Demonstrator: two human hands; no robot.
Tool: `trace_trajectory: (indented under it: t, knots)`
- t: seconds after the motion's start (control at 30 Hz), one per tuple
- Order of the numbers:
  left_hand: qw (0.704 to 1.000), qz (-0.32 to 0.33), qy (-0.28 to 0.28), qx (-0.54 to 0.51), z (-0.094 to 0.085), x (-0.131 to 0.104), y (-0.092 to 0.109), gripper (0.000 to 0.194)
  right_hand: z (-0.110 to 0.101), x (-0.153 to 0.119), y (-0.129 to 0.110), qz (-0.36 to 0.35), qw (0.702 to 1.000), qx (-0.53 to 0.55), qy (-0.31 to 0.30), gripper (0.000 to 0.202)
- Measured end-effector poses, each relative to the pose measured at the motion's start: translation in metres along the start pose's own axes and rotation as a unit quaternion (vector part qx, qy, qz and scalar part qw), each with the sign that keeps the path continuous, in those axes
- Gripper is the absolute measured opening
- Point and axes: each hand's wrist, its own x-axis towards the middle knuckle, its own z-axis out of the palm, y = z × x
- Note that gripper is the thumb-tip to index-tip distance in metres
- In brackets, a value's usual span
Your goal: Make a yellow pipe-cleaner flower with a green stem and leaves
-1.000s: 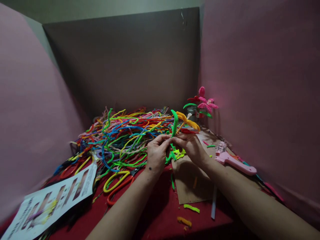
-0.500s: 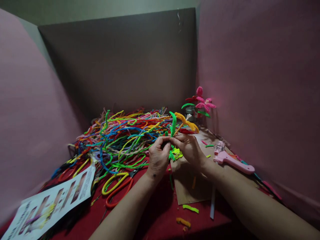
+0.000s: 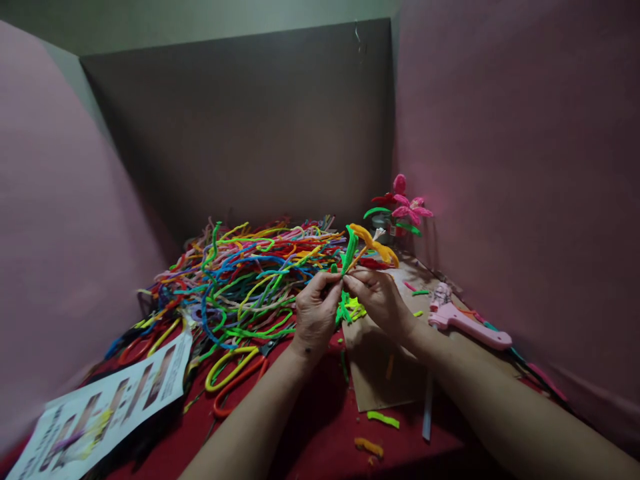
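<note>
My left hand point(image 3: 320, 310) and my right hand point(image 3: 377, 300) meet fingertip to fingertip in front of me, both closed in a pinch. Between them is a pipe-cleaner flower point(image 3: 377, 247) with orange petals and a white tip, leaning up to the right on its stem. A green pipe-cleaner leaf point(image 3: 350, 248) rises from the pinch, beside the stem. My left fingers grip the leaf's base, while my right fingers hold the stem low down. Just where leaf and stem meet is hidden by the fingertips. More green pieces point(image 3: 344, 308) show below the hands.
A tangled heap of coloured pipe cleaners point(image 3: 260, 273) spreads at left. Scissors point(image 3: 235, 373) and a printed sheet point(image 3: 115, 407) lie nearer. At right are a cardboard piece point(image 3: 380, 373), a pink glue gun point(image 3: 470, 323) and pink pipe-cleaner flowers point(image 3: 413, 210). Offcuts point(image 3: 369, 447) dot the red cloth.
The green leaf has tilted to the right, closer to the orange flower. Both hands stay pinched in nearly the same place.
</note>
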Motion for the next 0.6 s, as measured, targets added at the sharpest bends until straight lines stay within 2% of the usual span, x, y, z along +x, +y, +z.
trace_trajectory:
  t: [0.07, 0.2, 0.37, 0.6]
  knots:
    - [1.0, -0.012, 0.006, -0.023, 0.0009, 0.0001, 0.0039, 0.012, -0.0007, -0.0006, -0.0017, -0.001, 1.0, -0.003, -0.028, 0.022]
    - [0.999, -0.011, 0.005, -0.037, 0.0012, 0.0004, 0.0094, 0.012, -0.0007, -0.0034, -0.0019, 0.044, 0.996, 0.054, -0.057, 0.023]
    - [1.0, 0.006, 0.0, -0.017, -0.0001, 0.0004, 0.01, 0.012, 0.0027, -0.0047, 0.0011, 0.056, 0.992, 0.099, -0.05, 0.025]
    - [0.999, -0.005, -0.001, -0.051, 0.0007, 0.0004, 0.0109, 0.012, 0.003, -0.0021, 0.004, 0.051, 0.991, 0.112, -0.048, 0.022]
